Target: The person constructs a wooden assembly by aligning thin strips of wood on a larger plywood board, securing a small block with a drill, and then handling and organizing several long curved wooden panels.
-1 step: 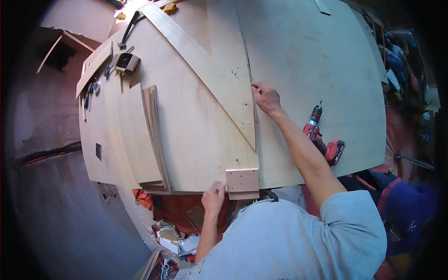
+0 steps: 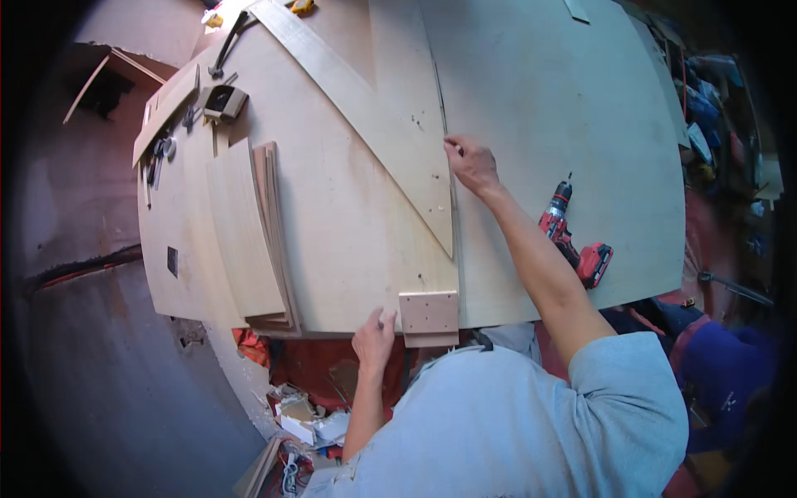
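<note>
A long pale wooden board with a slanting pointed end [image 2: 365, 116] lies over a straight wooden strip [image 2: 423, 267] on the large plywood sheet. By the strip's right edge, my right hand [image 2: 473, 168] is closed in a pinch; what its fingers hold is too small to name. My left hand [image 2: 373, 339] is just left of a small wooden block with dark holes [image 2: 428, 314], apart from it. Its thumb and forefinger close around a small dark thing I cannot make out. A red and black cordless drill [image 2: 571, 236] rests on its side, right of my right forearm.
Stacked thin boards [image 2: 249, 232] lie on the left of the plywood sheet [image 2: 531, 100]. Beyond them are a hammer [image 2: 224, 54], an open cardboard box [image 2: 222, 101] and a tape roll [image 2: 169, 148]. A yellow tape measure [image 2: 302, 7] sits at the far edge. Scraps [image 2: 303, 419] litter the floor.
My left hand has drawn slightly left, away from the small block. My right hand has slid a little farther along the strip's edge. The whole view has shifted slightly.
</note>
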Available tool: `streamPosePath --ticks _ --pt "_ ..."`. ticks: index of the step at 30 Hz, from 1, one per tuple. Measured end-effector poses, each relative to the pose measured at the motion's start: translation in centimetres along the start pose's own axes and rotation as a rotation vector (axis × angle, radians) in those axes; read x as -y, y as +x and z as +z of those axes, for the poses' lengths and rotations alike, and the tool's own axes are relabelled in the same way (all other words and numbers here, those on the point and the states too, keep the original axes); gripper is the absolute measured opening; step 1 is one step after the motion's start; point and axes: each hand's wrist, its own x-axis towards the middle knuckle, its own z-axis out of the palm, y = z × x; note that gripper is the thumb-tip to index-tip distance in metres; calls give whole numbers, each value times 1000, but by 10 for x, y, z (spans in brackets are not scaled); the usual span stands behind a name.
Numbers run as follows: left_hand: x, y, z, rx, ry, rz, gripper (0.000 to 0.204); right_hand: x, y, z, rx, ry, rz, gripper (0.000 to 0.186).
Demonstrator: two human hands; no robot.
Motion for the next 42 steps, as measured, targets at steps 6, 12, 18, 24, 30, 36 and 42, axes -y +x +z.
streamPosePath --ticks 6,12,18,24,30,36,42 --pt "-8 45 35 -177 -461 235 38 18 -56 -81 -17 -115 119 30" --pt "-29 45 64 -381 -293 214 36 -57 -176 -200 137 -642 540 54" --pt "-23 48 73 -446 -245 229 34 -62 -193 -192 364 -632 488 62" --pt "-27 54 84 -368 -229 295 36 -102 -196 -182 247 -539 594 66" --pt "-12 53 76 -356 -203 318 37 -17 -215 -202 201 -390 492 59" --pt "-22 61 72 -366 -231 300 38 52 -196 -211 314 196 503 23" --pt "-73 122 28 -332 -370 293 46 109 -95 -190 374 308 471 22"
